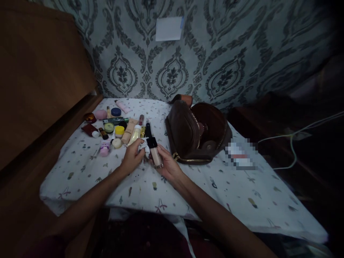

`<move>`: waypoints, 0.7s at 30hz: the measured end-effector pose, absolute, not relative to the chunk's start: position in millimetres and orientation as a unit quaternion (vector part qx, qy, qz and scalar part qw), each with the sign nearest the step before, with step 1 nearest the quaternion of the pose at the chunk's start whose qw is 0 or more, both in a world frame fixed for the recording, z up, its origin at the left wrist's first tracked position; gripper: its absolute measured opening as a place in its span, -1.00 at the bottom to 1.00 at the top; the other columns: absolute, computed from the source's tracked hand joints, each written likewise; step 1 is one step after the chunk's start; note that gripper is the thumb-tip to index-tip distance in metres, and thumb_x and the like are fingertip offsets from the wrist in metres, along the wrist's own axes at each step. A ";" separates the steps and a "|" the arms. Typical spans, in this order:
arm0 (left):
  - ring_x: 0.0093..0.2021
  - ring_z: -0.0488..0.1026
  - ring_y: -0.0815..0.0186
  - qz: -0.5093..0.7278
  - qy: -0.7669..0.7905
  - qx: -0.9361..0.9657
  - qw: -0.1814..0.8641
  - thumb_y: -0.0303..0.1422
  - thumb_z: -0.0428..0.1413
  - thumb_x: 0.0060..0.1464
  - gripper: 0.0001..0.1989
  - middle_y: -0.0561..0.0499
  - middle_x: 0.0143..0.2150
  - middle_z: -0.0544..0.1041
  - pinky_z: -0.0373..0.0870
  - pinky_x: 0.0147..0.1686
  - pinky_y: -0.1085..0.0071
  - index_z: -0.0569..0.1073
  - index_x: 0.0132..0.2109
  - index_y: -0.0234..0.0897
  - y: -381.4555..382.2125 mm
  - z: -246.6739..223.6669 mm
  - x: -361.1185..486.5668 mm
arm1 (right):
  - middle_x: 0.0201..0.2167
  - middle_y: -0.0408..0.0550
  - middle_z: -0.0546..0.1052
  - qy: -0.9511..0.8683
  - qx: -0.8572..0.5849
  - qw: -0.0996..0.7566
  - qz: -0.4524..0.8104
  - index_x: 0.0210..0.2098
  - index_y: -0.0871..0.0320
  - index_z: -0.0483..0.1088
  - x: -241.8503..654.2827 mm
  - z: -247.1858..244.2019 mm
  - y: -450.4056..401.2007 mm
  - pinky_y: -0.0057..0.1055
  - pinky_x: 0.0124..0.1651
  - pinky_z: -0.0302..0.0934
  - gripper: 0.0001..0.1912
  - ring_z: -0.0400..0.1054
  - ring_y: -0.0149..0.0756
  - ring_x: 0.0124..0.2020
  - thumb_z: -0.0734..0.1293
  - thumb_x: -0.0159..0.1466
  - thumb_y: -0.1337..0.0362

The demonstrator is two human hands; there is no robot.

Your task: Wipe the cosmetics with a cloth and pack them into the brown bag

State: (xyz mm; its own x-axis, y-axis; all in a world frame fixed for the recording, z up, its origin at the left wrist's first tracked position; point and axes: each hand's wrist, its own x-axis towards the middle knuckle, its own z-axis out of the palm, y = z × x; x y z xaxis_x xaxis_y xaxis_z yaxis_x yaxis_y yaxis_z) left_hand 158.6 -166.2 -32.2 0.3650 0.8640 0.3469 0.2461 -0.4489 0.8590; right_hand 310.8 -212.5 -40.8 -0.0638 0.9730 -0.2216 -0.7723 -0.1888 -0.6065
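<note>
My right hand (170,165) is closed around a foundation bottle (156,154) with a black cap and beige contents, held tilted above the table. In my left hand (131,157) a crumpled white tissue (144,147) is pinched, close against the bottle's side. Just beyond my hands lie a pale yellow tube (136,133), a beige tube (129,131) and a black slim tube (148,129). A yellow-lidded jar (119,131) and a small cream-coloured jar (116,143) stand left of them.
A brown leather bag (182,130) sits unzipped on the right of the patterned tablecloth (139,193). More cosmetics, among them a navy round case (116,112) and a pink-capped bottle (104,148), cover the left. A wooden cabinet (45,71) borders that side; white cables (294,150) run at far right.
</note>
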 end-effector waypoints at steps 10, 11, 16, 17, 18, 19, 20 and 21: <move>-0.15 0.37 0.23 0.443 0.339 0.791 0.251 -0.37 0.03 0.16 -0.93 -0.02 -0.21 0.40 0.32 -0.12 0.34 0.35 -0.19 -0.24 -170.5 -22.8 159.8 | -0.43 -0.26 0.55 -0.150 -0.342 0.640 0.672 -0.26 0.05 0.49 311.0 -45.9 -208.5 -0.48 -0.44 0.35 -0.70 0.39 -0.43 -0.48 0.56 0.03 0.21; -0.16 0.37 0.23 0.448 0.345 0.784 0.254 -0.36 0.03 0.17 -0.92 -0.01 -0.21 0.40 0.32 -0.12 0.34 0.35 -0.18 -0.24 -170.1 -23.5 159.4 | -0.42 -0.25 0.56 -0.157 -0.349 0.641 0.665 -0.25 0.05 0.49 310.3 -45.8 -208.9 -0.48 -0.42 0.36 -0.67 0.39 -0.43 -0.46 0.57 0.01 0.19; -0.13 0.41 0.24 0.462 0.358 0.767 0.266 -0.36 0.07 0.17 -0.79 -0.01 -0.15 0.46 0.33 -0.09 0.35 0.34 -0.04 -0.23 -169.1 -25.2 157.8 | -0.30 -0.22 0.59 -0.216 -0.362 0.651 0.631 -0.19 0.04 0.52 305.7 -44.3 -211.2 -0.56 -0.34 0.33 -0.62 0.41 -0.45 -0.36 0.57 0.01 0.15; -0.09 0.41 0.22 0.459 0.350 0.775 0.257 -0.36 0.07 0.17 -0.77 -0.03 -0.11 0.47 0.33 -0.05 0.33 0.35 -0.01 -0.23 -169.3 -25.1 157.8 | -0.30 -0.21 0.59 -0.220 -0.366 0.651 0.628 -0.18 0.05 0.52 305.3 -44.4 -211.2 -0.57 -0.35 0.32 -0.61 0.40 -0.45 -0.36 0.57 0.01 0.15; -0.05 0.41 0.21 0.454 0.338 0.787 0.247 -0.37 0.07 0.18 -0.75 -0.05 -0.08 0.47 0.32 -0.02 0.31 0.37 0.01 -0.23 -169.6 -25.1 157.8 | -0.30 -0.21 0.59 -0.219 -0.370 0.652 0.625 -0.17 0.05 0.53 305.3 -44.9 -210.9 -0.57 -0.37 0.31 -0.60 0.40 -0.45 -0.37 0.57 0.00 0.15; -0.03 0.41 0.19 0.446 0.324 0.799 0.239 -0.37 0.07 0.18 -0.75 -0.06 -0.07 0.47 0.32 0.00 0.30 0.39 0.02 -0.23 -170.0 -25.2 157.9 | -0.31 -0.21 0.59 -0.216 -0.372 0.654 0.622 -0.18 0.05 0.53 305.6 -45.6 -210.4 -0.57 -0.38 0.30 -0.60 0.40 -0.44 -0.37 0.57 0.00 0.15; -0.03 0.41 0.19 0.437 0.310 0.811 0.235 -0.39 0.07 0.19 -0.76 -0.06 -0.07 0.47 0.33 0.00 0.29 0.41 0.02 -0.23 -170.5 -25.5 157.9 | -0.32 -0.21 0.59 -0.210 -0.374 0.657 0.620 -0.19 0.05 0.53 306.3 -46.6 -209.7 -0.56 -0.38 0.30 -0.61 0.40 -0.43 -0.38 0.57 -0.01 0.16; -0.05 0.42 0.19 0.429 0.295 0.820 0.236 -0.40 0.06 0.19 -0.76 -0.07 -0.09 0.47 0.34 -0.02 0.29 0.42 0.01 -0.23 -171.0 -26.0 158.0 | -0.34 -0.21 0.58 -0.203 -0.375 0.661 0.617 -0.21 0.05 0.53 307.3 -47.8 -208.8 -0.55 -0.39 0.30 -0.62 0.40 -0.42 -0.38 0.57 -0.01 0.16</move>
State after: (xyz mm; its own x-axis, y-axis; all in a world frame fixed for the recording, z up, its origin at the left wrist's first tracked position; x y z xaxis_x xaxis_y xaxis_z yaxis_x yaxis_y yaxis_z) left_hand 158.0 -171.0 -26.0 0.4576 0.6867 0.5649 0.2817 -0.7145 0.6404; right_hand 307.3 -208.8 -47.8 0.1569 0.9682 -0.1950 -0.6638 -0.0428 -0.7467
